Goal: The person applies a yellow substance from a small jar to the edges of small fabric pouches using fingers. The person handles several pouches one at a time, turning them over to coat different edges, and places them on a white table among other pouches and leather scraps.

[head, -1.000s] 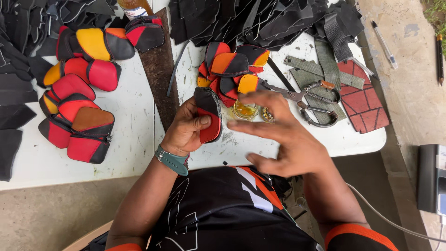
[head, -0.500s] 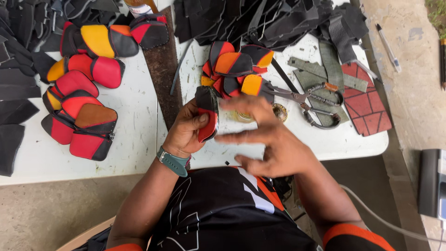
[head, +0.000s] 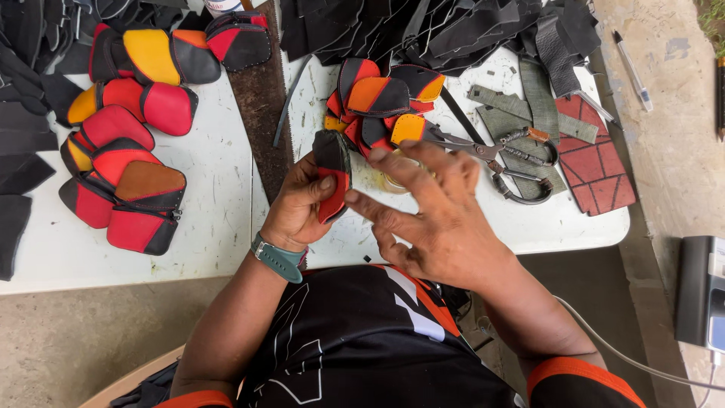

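Red-and-black leather piece sits upright in your left hand, thumb clamped on its red face, just above the near edge of the white table; to the far left lies a stack of finished red, yellow and black pieces, and a green watch bands your left wrist. Your right hand grasps nothing, fingers spread, forefinger tip touching the piece. Further right lie pliers and a dark red grid-patterned sheet.
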